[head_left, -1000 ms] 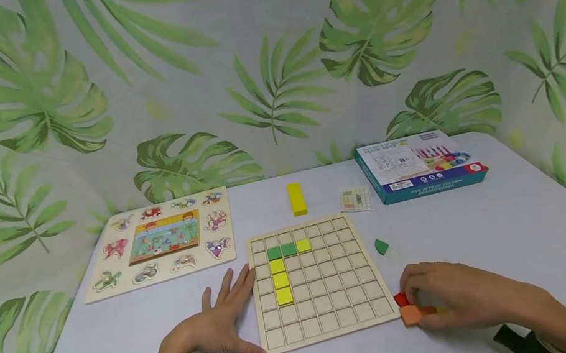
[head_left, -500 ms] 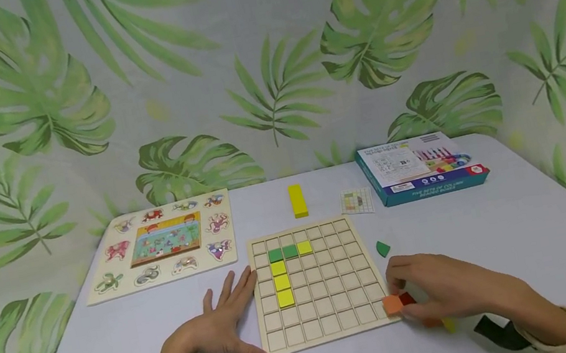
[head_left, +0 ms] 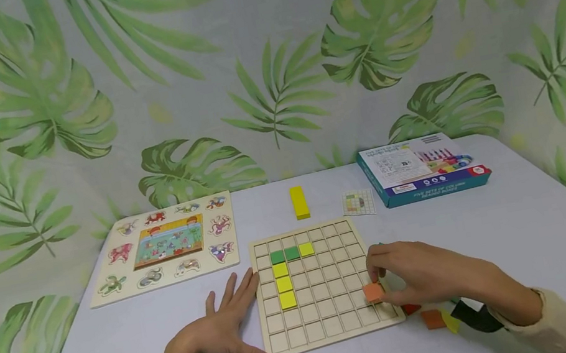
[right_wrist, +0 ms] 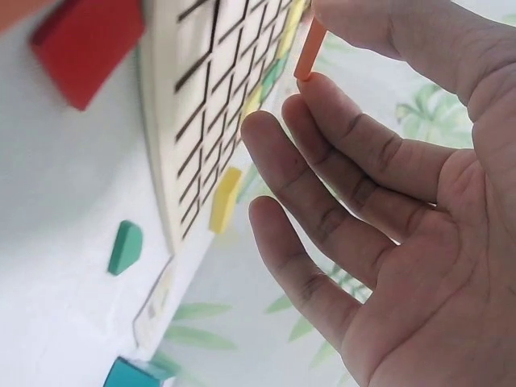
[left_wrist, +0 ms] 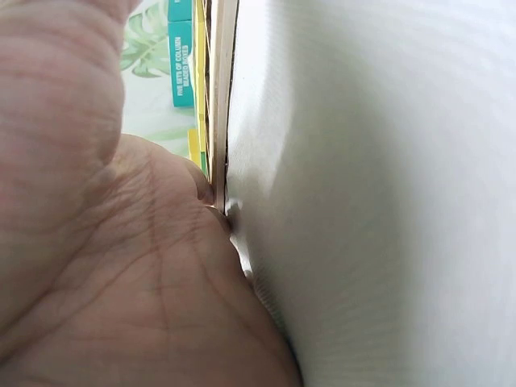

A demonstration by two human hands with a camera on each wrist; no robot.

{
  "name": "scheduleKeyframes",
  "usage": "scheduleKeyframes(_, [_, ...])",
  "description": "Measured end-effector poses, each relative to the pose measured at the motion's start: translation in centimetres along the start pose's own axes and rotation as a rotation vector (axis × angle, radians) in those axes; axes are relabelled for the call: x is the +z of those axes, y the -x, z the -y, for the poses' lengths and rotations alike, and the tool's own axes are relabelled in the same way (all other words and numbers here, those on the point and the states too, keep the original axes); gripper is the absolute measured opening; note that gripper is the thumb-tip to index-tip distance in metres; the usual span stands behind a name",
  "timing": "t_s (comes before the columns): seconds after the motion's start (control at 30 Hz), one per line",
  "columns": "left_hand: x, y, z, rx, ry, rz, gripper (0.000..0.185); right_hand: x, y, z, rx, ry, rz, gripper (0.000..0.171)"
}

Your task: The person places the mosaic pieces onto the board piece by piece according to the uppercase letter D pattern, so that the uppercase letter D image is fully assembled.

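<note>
Between thumb and index finger my right hand (head_left: 419, 271) pinches an orange square tile (head_left: 374, 293), held over the lower right of a wooden grid board (head_left: 334, 325); the right wrist view shows the tile (right_wrist: 310, 50) edge-on, the other fingers loosely bent. My left hand (head_left: 225, 332) lies with spread fingers along the board's left edge, fingertips and thumb touching it. Set in the grid are green tiles (head_left: 291, 253) and several yellow tiles (head_left: 284, 284). In the left wrist view the palm (left_wrist: 121, 266) fills the left side, beside the board's edge (left_wrist: 222, 105).
A red tile (head_left: 411, 308), an orange piece (head_left: 433, 319) and a yellow piece (head_left: 450, 321) lie below the right hand. A yellow block (head_left: 299, 202), a pattern card (head_left: 358, 203) and a teal box (head_left: 436, 190) stand behind. Left is an animal puzzle board (head_left: 130, 292).
My right hand has moved left and up from the loose pieces, bringing the orange tile over the board. The red, orange and yellow pieces are now uncovered. My left hand stays in place.
</note>
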State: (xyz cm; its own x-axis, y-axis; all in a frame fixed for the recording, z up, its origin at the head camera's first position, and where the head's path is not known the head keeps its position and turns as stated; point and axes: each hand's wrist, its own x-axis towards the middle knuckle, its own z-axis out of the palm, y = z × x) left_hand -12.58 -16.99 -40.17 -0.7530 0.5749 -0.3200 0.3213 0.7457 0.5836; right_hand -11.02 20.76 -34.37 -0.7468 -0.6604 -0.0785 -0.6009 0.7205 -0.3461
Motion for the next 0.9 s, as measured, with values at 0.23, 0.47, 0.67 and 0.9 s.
scheduleKeyframes(0.23, [0.1, -0.1, 0.0, -0.007, 0.002, 0.004, 0.139, -0.1, -1.8, 0.9, -0.069, 0.017, -0.012, 0.013])
scheduleKeyframes(0.47, [0.1, -0.1, 0.1, -0.004, 0.002, 0.005, 0.138, 0.2, -4.1, 2.3, -0.149, 0.034, -0.028, 0.011])
scheduleKeyframes(0.67, [0.2, -0.3, 0.2, -0.009, 0.000, 0.006, 0.140, 0.7, -6.0, 3.5, -0.167, 0.068, -0.024, 0.013])
scheduleKeyframes(0.9, [0.0, -0.4, 0.1, -0.025, -0.019, 0.001, 0.141, 2.0, -8.4, 4.7, -0.166, 0.088, 0.006, 0.018])
